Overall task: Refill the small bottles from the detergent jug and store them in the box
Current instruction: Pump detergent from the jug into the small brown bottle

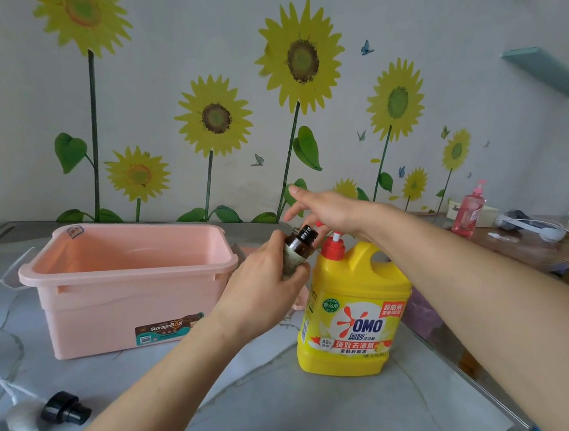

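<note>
At the table's [330,413] right edge, refilling.
My left hand [264,291] grips the likely slippery amber bottle [299,246] mid-body; flat right hand [327,211] presses the pump [335,237].

You have a single view, the wide-angle camera on your head. It looks forward and down across the marbled table [329,417] toward the sunflower wall [173,56], near enough that your forearms [171,375] fill the lower frame. Your left hand [260,294], gripping the brown bottle [299,250], sits mid-frame, the pink storage box [101,307] to its left.
</note>
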`<action>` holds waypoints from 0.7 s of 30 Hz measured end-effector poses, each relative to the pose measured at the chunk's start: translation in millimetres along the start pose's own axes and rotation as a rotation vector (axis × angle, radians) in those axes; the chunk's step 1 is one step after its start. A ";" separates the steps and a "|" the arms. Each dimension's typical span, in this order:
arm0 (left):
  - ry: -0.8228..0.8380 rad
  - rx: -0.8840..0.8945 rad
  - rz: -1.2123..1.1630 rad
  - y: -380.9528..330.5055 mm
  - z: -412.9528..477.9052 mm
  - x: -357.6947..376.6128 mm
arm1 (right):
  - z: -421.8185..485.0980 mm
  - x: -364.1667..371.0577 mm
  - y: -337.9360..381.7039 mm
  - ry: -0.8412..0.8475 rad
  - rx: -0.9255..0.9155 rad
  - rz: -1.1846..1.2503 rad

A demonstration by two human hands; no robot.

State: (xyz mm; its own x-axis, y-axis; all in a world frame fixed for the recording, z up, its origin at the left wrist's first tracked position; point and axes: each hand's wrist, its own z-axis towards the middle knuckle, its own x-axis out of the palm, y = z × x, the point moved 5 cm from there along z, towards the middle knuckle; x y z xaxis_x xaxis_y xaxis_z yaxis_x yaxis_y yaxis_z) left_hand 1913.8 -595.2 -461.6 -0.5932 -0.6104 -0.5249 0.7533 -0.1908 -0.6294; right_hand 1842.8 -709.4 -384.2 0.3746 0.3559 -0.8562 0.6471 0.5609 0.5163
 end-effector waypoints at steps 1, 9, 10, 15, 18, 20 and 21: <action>-0.002 0.000 0.001 0.4 -0.2 -0.1 | 1.1 3.4 -2.6 -0.010 0.003 -0.001; 0.005 0.004 0.008 0.0 -0.1 0.3 | -2.7 -4.4 4.8 0.004 -0.008 -0.011; 0.005 0.005 0.010 0.0 0.6 0.1 | -1.0 -1.1 3.3 -0.004 -0.009 -0.016; 0.018 -0.012 0.005 2.3 -1.6 1.6 | 1.2 4.5 3.7 0.016 0.004 -0.131; -0.002 -0.015 0.011 0.3 -0.8 -1.6 | 3.2 -2.6 3.4 0.037 0.005 -0.056; -0.009 -0.008 0.014 -0.6 0.5 -2.9 | 4.5 0.9 1.8 0.012 -0.004 -0.047; -0.005 -0.005 0.013 -0.5 0.8 -2.5 | 4.2 4.2 1.1 0.002 -0.006 -0.066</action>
State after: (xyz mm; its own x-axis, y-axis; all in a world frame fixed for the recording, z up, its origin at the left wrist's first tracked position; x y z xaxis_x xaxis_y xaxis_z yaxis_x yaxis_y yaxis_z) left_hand 1915.1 -594.3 -459.6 -0.5821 -0.6163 -0.5304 0.7595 -0.1792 -0.6254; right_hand 1847.9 -710.5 -387.2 0.3298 0.3195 -0.8883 0.6665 0.5876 0.4588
